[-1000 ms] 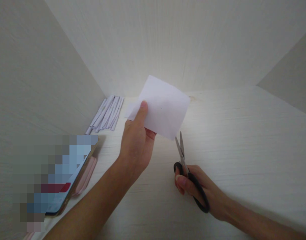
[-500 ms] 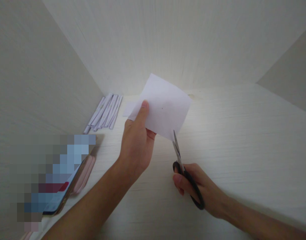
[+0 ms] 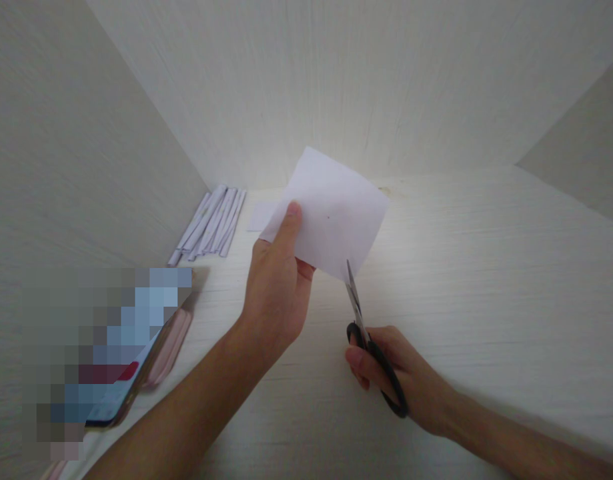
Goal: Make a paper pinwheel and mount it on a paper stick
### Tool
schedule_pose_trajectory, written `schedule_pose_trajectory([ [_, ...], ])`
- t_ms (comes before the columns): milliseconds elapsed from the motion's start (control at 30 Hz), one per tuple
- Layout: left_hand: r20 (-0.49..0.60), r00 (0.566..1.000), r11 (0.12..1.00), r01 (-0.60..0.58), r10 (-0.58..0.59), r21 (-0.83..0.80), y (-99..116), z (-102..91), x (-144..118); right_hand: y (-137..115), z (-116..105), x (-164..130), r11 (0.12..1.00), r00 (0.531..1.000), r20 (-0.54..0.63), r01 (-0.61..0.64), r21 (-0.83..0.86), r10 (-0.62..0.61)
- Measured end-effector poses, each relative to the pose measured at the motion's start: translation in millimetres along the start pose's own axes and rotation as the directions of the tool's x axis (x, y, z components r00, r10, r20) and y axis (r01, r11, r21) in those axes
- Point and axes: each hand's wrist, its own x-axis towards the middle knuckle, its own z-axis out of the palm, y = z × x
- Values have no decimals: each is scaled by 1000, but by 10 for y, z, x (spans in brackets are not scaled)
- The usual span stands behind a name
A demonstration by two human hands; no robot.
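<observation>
A square sheet of white paper (image 3: 339, 207) is held up in the middle of the view, tilted, with a tiny dark dot near its centre. My left hand (image 3: 281, 280) grips it at the left edge, thumb on top and fingers behind, partly hidden. My right hand (image 3: 386, 367) holds a pair of scissors (image 3: 356, 307) with black handles, thumb and fingers in the loops. The blades are slightly apart and sit at the paper's lower corner, one tip in front of the sheet.
Several rolled white paper tubes (image 3: 211, 223) lie at the back left. Beside them is a small piece of white paper (image 3: 259, 216). A phone (image 3: 121, 390), partly pixelated, leans at the left near a pink case (image 3: 169, 350). Pale walls enclose the white wood-grained surface (image 3: 486, 287).
The paper and my left hand have shifted slightly to the right. The scissors stay at the lower corner, almost unmoved.
</observation>
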Motion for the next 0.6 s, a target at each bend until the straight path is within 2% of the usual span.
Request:
schedule_pose_trajectory([
  [300,5,1000,999,29,-29,-12,7,2,-15,7,3,20,1000,1000,7,-3,9,3],
  [467,-63,996,997,70,-71,-20,16,25,-13,-5,0,12,1000,1000,5,-7,-4,7],
  [600,-48,997,997,66,-67,-26,11,20,-13,-4,5,1,1000,1000,1,-2,-7,2],
])
